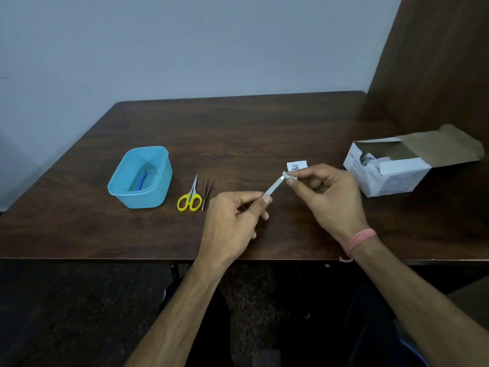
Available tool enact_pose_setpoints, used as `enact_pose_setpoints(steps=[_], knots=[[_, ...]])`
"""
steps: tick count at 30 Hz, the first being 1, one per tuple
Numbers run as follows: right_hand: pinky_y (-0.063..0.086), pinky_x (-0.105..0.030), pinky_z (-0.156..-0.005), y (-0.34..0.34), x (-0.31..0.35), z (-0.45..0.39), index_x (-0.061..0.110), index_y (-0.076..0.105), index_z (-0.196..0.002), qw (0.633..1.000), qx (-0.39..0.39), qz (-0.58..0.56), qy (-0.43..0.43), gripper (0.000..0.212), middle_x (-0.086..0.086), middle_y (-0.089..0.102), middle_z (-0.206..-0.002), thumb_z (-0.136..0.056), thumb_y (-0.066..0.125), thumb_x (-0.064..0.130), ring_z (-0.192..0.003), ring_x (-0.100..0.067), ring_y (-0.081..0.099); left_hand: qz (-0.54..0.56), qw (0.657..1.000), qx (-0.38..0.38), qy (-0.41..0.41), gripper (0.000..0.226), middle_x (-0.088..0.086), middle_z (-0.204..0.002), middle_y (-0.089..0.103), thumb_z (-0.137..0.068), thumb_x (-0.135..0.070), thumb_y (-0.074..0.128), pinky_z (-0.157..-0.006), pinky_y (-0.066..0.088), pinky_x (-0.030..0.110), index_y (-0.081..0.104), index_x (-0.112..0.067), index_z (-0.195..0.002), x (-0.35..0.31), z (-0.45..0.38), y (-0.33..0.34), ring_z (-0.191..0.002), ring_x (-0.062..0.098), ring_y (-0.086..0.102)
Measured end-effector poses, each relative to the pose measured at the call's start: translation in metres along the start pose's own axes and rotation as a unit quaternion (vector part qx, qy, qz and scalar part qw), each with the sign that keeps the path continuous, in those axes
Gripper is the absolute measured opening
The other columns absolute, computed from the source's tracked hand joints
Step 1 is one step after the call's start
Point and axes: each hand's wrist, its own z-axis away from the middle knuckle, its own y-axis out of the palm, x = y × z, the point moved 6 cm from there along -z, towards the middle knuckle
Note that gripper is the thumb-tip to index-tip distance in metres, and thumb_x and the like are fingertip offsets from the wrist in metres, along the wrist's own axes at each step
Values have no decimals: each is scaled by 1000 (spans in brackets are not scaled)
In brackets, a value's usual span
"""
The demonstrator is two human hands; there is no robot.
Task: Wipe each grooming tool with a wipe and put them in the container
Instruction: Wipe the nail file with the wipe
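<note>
The nail file [272, 188] is being pinched by the left hand [232, 221]. The right hand [328, 197] is pinching a wipe [288, 177] against its tip.

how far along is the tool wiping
One blue tool already lies in the container. In hand: the left hand holds a file while the right hand pinches a wipe at its tip. Scissors and tweezers still wait on the table.

We find the nail file [273, 187], a slim pale blade, raised and tilted right of the container [140, 177], a small white wipe [289, 176] folded on its tip. Scissors [190, 197] with yellow handles and tweezers [207, 192] lie flat just right of the container, an open blue tub holding one blue-handled tool [142, 180]
</note>
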Motion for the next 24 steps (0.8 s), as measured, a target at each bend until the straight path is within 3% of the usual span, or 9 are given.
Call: enact_pose_setpoints(steps=[3,9,14,17,19,24], knots=[[43,-20,-61,3,10,5,30,89,-103,993,-1,101,-61,16,12,72,-84,-91,90,18,-56,-15,52,-7,1000,10,1,15,-6,-78,81,-108,-34,75,-54,48,23,89,-30,-105,-1,-1,0,-46,12,60],[55,-35,-60,8,24,12,26,89,-101,975,-16,184,-125,10,16,74,-90,-92,90,20,-57,-14,55,1,1000,22,-8,17,-5,-81,82,-109,-35,74,-53,47,24,89,-32,-100,0,0,0,-47,14,59],[51,-33,-58,-9,22,9,25,86,-94,972,-114,181,-95,12,16,72,-91,-90,87,14,-52,-14,50,-4,1000,-12,-13,17,-6,-79,82,-108,-33,75,-53,47,23,89,-30,-99,-3,0,-2,-44,14,57],[50,-24,-61,7,27,15,28,88,-103,969,-25,198,-149,17,16,73,-97,-93,88,14,-58,-3,52,-13,1000,2,-8,21,-6,-78,82,-109,-33,74,-52,47,23,89,-27,-95,-3,0,0,-43,13,55],[53,-25,-64,17,27,18,28,88,-108,957,22,233,-170,17,17,74,-98,-95,86,17,-63,11,50,-17,1000,15,-3,23,-6,-79,82,-109,-34,73,-53,46,23,88,-27,-94,-3,0,-1,-43,13,56],[58,-34,-62,11,23,13,27,88,-105,955,-14,248,-161,14,15,76,-96,-94,87,19,-61,4,46,-15,999,28,2,19,-8,-84,83,-110,-36,73,-54,48,25,89,-31,-101,2,-3,-2,-46,13,57]])
